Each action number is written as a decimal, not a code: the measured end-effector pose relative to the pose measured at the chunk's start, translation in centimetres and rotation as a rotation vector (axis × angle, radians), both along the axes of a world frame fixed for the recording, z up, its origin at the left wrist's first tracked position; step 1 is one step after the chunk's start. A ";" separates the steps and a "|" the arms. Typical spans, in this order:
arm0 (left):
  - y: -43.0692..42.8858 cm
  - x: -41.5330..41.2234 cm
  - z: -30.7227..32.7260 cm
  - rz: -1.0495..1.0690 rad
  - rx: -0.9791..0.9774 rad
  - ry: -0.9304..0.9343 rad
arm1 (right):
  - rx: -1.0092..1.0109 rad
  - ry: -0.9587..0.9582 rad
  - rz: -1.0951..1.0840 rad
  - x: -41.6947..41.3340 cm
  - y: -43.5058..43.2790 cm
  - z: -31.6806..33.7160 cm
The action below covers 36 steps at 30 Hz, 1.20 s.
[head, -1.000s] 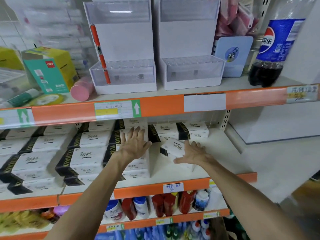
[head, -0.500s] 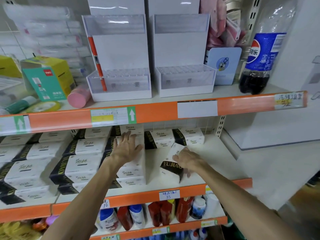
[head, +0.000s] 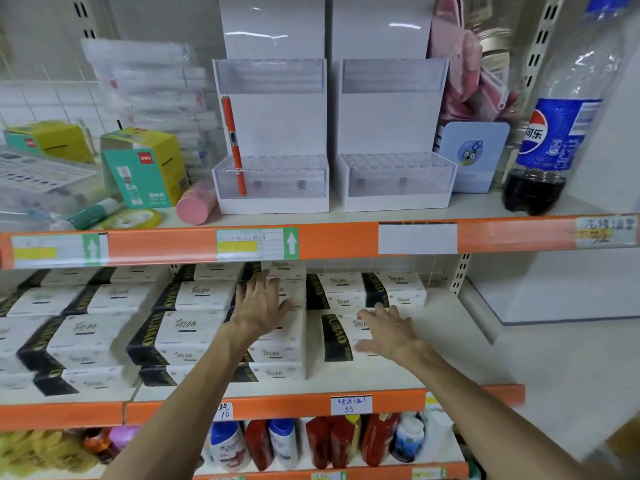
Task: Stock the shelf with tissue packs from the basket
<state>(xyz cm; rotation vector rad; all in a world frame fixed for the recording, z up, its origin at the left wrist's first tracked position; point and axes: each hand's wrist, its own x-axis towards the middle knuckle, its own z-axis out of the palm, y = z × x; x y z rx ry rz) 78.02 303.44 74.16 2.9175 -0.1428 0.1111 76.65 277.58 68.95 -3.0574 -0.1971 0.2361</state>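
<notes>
Lower shelf: rounded plastic bottles with blue and white caps (head: 228, 445) and glossy red pouches (head: 334, 441) are seen nearest, below an orange price rail (head: 277, 405) carrying handwritten paper tags.
Middle shelf: a flat, pale board (head: 446, 344) is seen, bare on its right part.
Right hand: the right hand (head: 389, 332) is laid palm down, fingers spread and nearly straight; nothing is clasped, the palm only resting on a pack.
Pack under right hand: a soft rectangular white tissue pack with a black band lettered in gold (head: 337, 336) is lying flat on the middle shelf, just right of the centre stack and in front of the far row.
Left hand: the left hand (head: 259, 304) is spread open, palm pressed flat on top of a stack, wrist bent upward; nothing is gripped.
Centre stack: white film-wrapped tissue packs piled in layers (head: 280, 355) are touched from above by the left hand.
Left stacks: further soft, glossy packs of the same kind (head: 86, 337) are ranged in rows to the left.
Far row: two like packs (head: 367, 289) are set side by side against the back.
Upper shelf: two boxy white display stands with clear plastic fronts (head: 398, 181) are stood far back, an orange pen (head: 234, 147) upright in the left one; a nearly empty clear cola bottle with a blue label (head: 554, 140) is stood at the right, and teal-and-yellow cardboard boxes (head: 145, 168) at the left.
</notes>
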 end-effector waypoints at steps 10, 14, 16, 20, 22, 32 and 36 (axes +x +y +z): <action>1.4 -0.7 -0.7 0.019 -0.036 -0.003 | 0.144 -0.160 -0.080 0.5 2.4 -2.1; 1.2 -0.7 -0.8 0.015 -0.024 -0.026 | 0.165 -0.149 -0.070 1.4 2.6 -1.9; 1.2 -0.7 -0.5 0.016 -0.018 -0.032 | 0.165 -0.143 -0.064 2.0 2.7 -1.9; 1.2 -1.0 0.0 0.007 -0.012 -0.059 | 0.185 -0.152 -0.045 3.0 3.1 -2.1; 1.3 -1.3 0.1 0.000 -0.001 -0.071 | 0.193 -0.151 -0.038 3.4 3.3 -2.2; 0.8 -3.5 0.0 0.041 -0.002 -0.070 | 0.217 -0.176 -0.013 3.5 2.6 -3.2; 0.5 -4.4 -0.1 0.059 -0.006 -0.122 | 0.185 -0.429 -0.045 2.1 1.9 -4.1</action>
